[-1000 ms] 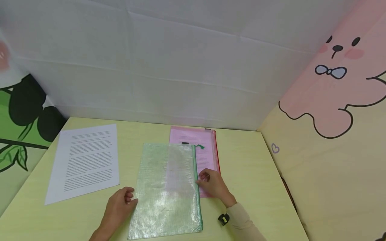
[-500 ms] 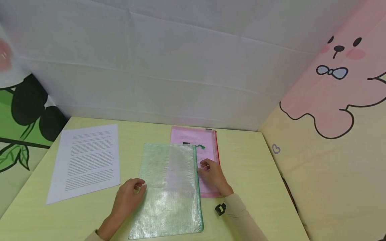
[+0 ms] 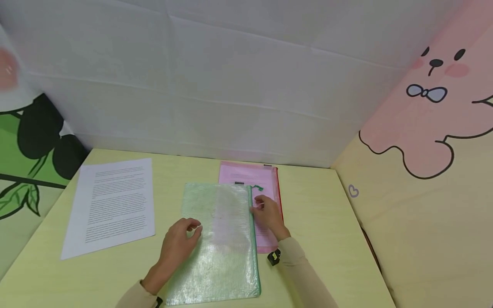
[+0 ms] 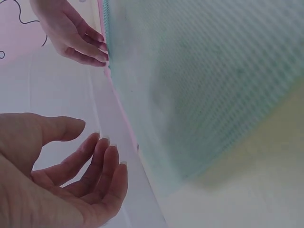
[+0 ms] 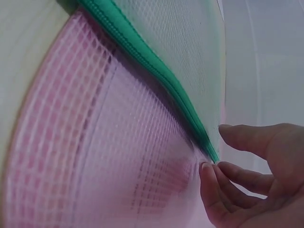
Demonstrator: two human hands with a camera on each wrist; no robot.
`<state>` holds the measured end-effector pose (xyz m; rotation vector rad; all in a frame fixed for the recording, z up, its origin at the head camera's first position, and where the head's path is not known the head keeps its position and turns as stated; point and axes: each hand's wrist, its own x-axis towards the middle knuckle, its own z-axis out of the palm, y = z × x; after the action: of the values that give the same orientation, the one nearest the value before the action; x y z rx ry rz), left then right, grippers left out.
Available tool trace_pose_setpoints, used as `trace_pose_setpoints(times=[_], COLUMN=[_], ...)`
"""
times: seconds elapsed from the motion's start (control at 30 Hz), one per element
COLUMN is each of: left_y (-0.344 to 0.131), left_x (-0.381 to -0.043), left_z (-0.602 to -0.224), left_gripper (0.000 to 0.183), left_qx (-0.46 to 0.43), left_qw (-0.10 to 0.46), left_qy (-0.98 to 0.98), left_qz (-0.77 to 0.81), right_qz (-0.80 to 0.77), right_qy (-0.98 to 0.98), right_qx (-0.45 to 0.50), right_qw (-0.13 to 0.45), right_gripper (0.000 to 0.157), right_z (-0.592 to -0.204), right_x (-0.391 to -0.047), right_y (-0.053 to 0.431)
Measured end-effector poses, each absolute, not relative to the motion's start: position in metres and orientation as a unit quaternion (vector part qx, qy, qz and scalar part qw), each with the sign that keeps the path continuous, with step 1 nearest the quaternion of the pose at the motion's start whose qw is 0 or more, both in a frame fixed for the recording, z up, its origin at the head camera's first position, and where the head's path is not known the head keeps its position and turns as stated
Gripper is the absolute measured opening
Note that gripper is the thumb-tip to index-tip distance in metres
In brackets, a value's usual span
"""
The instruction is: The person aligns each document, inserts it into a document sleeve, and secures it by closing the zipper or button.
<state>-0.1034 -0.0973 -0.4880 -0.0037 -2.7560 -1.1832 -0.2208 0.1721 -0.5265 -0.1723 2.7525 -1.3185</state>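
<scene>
A translucent green zip pouch (image 3: 217, 265) of mesh plastic lies in the middle of the table, its green zipper (image 5: 166, 85) along the right side. It partly covers a pink zip pouch (image 3: 267, 244) that holds a printed sheet. Above the green pouch's left half is my left hand (image 3: 180, 241), fingers loosely bent, thumb apart from them, nothing between. My right hand (image 3: 268, 216) is at the zipper edge, over the pink pouch. In the right wrist view its fingertips (image 5: 221, 166) meet the zipper's far end, while the thumb stands apart.
A printed paper sheet (image 3: 115, 201) lies flat on the left of the pale yellow table (image 3: 316, 222). A white cloth wall (image 3: 246, 85) rises behind the table. A panel with a pink cartoon (image 3: 420, 141) stands on the right.
My left hand has moved up and right, from the green pouch's left edge to over its surface. My right hand has slid farther up along the zipper side. Both pouches stay in place.
</scene>
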Motion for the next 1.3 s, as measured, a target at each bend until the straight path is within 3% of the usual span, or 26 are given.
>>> trace_pose_setpoints(times=[0.3, 0.7, 1.3], left_y=[-0.081, -0.059, -0.048], left_x=[-0.121, -0.143, -0.179], left_z=[-0.483, -0.477, -0.469], left_gripper=[0.007, 0.005, 0.009], left_qx=[-0.025, -0.042, -0.048], left_qw=[0.088, 0.119, 0.115], left_qy=[-0.908, -0.893, -0.874], left_qz=[-0.409, -0.432, -0.470], right_qz=[-0.444, -0.455, -0.488], right_qy=[0.895, 0.890, 0.871], right_qx=[-0.027, 0.023, -0.042], right_qw=[0.041, 0.023, -0.037], right_gripper=[0.036, 0.022, 0.013], right_z=[-0.530, -0.532, -0.531], right_x=[-0.236, -0.251, -0.250], right_y=[0.159, 0.144, 0.149])
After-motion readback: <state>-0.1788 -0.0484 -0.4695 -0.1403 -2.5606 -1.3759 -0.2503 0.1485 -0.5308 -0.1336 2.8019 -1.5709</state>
